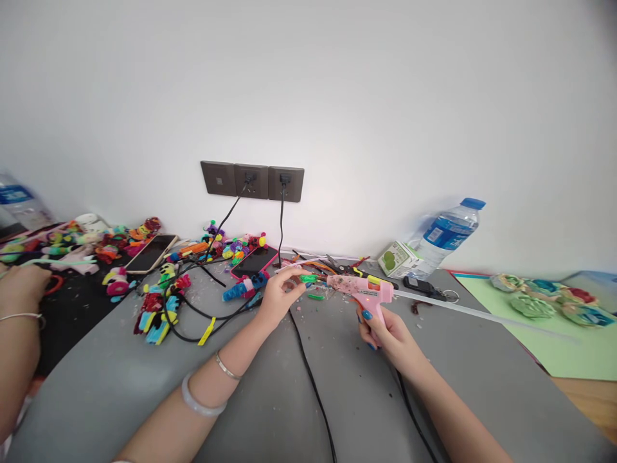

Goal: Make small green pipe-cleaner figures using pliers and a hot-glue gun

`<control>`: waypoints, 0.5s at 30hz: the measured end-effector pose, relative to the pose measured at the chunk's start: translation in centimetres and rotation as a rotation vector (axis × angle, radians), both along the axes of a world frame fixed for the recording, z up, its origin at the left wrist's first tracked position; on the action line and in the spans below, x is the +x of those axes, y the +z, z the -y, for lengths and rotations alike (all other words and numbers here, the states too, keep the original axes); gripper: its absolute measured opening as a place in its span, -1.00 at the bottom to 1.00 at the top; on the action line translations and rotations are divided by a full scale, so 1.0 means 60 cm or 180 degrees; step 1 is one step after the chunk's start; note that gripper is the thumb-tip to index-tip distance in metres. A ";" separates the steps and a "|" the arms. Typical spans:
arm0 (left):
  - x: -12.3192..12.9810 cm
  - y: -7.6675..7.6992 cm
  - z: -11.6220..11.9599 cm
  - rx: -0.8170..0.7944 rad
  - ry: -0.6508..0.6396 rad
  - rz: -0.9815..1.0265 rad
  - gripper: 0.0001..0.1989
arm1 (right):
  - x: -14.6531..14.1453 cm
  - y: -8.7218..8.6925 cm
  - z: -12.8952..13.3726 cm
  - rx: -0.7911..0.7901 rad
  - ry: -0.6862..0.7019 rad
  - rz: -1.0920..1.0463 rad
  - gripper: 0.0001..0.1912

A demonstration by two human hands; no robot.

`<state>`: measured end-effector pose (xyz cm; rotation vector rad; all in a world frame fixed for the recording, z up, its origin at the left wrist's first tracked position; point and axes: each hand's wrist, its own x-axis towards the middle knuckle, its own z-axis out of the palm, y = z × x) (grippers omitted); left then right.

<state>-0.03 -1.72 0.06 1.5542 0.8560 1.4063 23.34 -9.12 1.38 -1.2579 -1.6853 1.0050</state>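
Note:
My right hand (391,335) is wrapped round the handle of a pink glue gun (354,285), which points left. A long translucent glue stick (463,308) sticks out of its back. Between thumb and fingertips, my left hand (278,299) pinches a small bright green piece (308,278), perhaps pipe cleaner, right by the gun's nozzle. Whether nozzle and piece touch, I cannot tell. Another green piece (315,297) lies on the grey table just below. Left of my left hand is a blue fuzzy figure (241,288) of pipe cleaner.
Black cables (308,373) cross the table from wall sockets (253,181). Phones (254,262), pliers (349,267), a water bottle (446,235), a small carton (398,258) and a car key (424,287) line the wall. A co-worker's hand (24,292) is at far left, near fuzzy figures (161,315).

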 end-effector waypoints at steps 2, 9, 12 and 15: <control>0.000 -0.001 -0.001 -0.0022 -0.0002 0.0034 -0.78 | 0.001 0.003 0.000 0.0046 -0.0066 0.0030 -0.43; -0.012 0.004 -0.012 0.0201 0.0350 0.0216 -0.80 | 0.033 0.025 0.007 0.0044 -0.0596 -0.0424 -0.50; -0.024 0.008 -0.019 0.0294 0.0688 0.0288 -0.79 | 0.063 0.031 0.020 0.0156 -0.1024 -0.0809 -0.55; -0.036 0.011 -0.026 0.0248 0.0837 0.0401 -0.77 | 0.096 0.027 0.041 0.0247 -0.1298 -0.0957 -0.51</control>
